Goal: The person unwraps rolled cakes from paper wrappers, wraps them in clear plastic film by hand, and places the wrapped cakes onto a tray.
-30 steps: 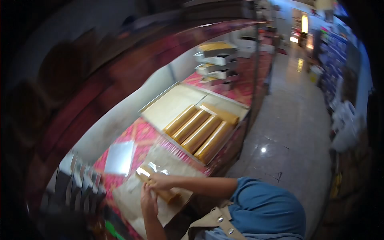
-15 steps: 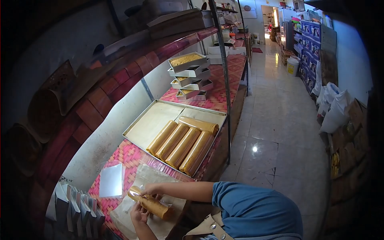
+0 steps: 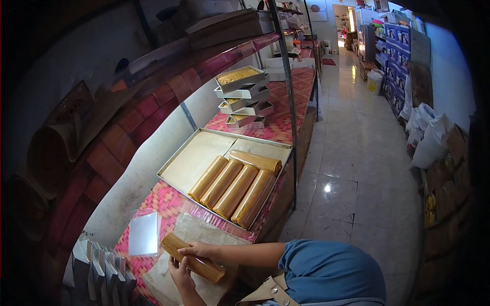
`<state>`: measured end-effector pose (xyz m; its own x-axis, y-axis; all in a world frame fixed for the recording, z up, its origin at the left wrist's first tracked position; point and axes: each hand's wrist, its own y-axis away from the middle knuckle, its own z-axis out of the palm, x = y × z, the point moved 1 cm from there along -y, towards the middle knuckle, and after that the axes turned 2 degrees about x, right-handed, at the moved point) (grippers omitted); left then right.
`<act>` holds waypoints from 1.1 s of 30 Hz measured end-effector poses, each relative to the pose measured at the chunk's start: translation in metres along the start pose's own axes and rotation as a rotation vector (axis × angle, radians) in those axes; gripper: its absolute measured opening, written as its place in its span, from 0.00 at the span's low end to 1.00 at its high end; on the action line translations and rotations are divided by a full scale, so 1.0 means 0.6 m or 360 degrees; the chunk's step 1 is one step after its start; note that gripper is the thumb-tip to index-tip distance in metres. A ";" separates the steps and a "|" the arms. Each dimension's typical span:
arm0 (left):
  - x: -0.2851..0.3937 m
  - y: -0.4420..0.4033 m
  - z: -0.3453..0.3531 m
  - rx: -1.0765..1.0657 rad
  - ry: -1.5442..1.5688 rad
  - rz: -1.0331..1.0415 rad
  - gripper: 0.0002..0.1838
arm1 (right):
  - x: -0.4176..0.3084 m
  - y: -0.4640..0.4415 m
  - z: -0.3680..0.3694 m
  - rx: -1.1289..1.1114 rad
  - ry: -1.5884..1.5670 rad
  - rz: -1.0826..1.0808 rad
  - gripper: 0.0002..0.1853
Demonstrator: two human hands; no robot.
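Observation:
A golden-brown roll cake in shiny clear plastic (image 3: 206, 269) lies slantwise between my hands, over sheets of brown paper (image 3: 191, 227). My left hand (image 3: 180, 273) grips it from the near side, thumb up against the roll. From above, my right hand (image 3: 198, 250) wraps its fingers across the middle. Dark marks show on the roll's upper left end. Just beyond, a metal tray (image 3: 176, 159) lined with pale paper carries several similar wrapped rolls (image 3: 230, 186). A stack of clear plastic sheets (image 3: 143, 233) lies to the left of my hands.
Several loaf tins (image 3: 237, 76) with yellow-brown cake are stacked crosswise at the back. More narrow tins (image 3: 97, 265) stand at lower left. A metal post (image 3: 289, 102) rises at the table's edge, and a shelf (image 3: 168, 94) overhangs the left. Tiled floor (image 3: 332, 137) runs along the right.
The roll has turned in my hands, so its marked side now shows and its plastic looks smooth along the length. My right hand has moved slightly onto the roll's middle.

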<state>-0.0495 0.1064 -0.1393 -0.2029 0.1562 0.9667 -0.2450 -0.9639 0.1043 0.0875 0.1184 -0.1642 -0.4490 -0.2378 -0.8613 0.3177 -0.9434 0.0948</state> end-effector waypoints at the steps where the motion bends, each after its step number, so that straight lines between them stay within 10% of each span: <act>1: 0.003 0.003 0.013 0.0004 0.0036 0.0132 0.27 | -0.007 0.010 0.002 0.0024 -0.0074 -0.0064 0.30; 15: 0.048 0.050 0.140 -0.0321 0.0238 0.0249 0.17 | -0.129 0.078 -0.088 0.0310 -0.1147 -0.0448 0.27; 19: 0.027 0.081 0.146 -0.0452 0.0131 0.0292 0.17 | -0.285 0.160 -0.171 0.1050 -0.0692 -0.0557 0.31; 23: 0.016 0.112 0.092 -0.0260 0.0108 0.0274 0.19 | -0.429 0.201 -0.364 0.0971 0.0368 -0.0902 0.37; 33: -0.018 0.156 -0.032 0.0393 0.0306 0.0219 0.21 | -0.456 0.182 -0.643 0.1431 0.2061 0.0189 0.49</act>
<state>-0.0883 0.0186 -0.1443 -0.3991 0.0359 0.9162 0.0295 -0.9982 0.0520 0.5673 0.1694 -0.1108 0.6792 -0.4110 -0.6081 -0.4925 -0.8695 0.0377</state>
